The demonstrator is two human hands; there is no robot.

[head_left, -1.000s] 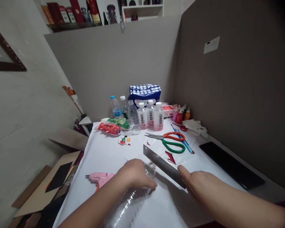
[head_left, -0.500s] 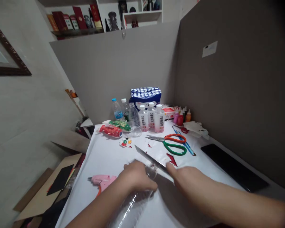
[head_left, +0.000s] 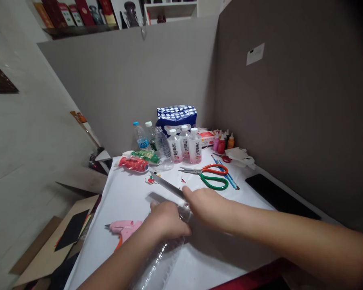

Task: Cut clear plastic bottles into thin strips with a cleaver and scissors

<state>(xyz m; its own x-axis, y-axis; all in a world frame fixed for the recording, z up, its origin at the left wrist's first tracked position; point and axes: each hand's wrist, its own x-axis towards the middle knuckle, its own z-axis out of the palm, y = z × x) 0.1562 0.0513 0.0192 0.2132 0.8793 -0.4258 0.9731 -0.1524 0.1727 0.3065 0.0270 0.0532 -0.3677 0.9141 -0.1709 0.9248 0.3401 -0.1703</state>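
A clear plastic bottle (head_left: 160, 262) lies along the table, its neck end pointing away from me. My left hand (head_left: 167, 221) is closed around it near the neck. In my right hand (head_left: 208, 205) is a knife (head_left: 167, 184), its long blade pointing up and left. The blade crosses over the neck end of the bottle; my fingers hide whether the edge touches it. Left of my left hand lies a pink glue gun (head_left: 124, 228). Beyond the knife are scissors (head_left: 204, 172) with one orange and one green handle, and a small paint-daubed piece (head_left: 153, 178).
Several bottles stand at the back, among them a white-capped pink one (head_left: 195, 147), before a blue dotted pack (head_left: 177, 117). Red and green fish-like bottles (head_left: 133, 164) lie left. Paint bottles (head_left: 222, 145), brushes (head_left: 228, 175) and a black slab (head_left: 278, 197) are at right.
My right hand and the knife have moved left, closer to my left hand, and the blade reaches further across the bottle neck. The whole view has shifted slightly.
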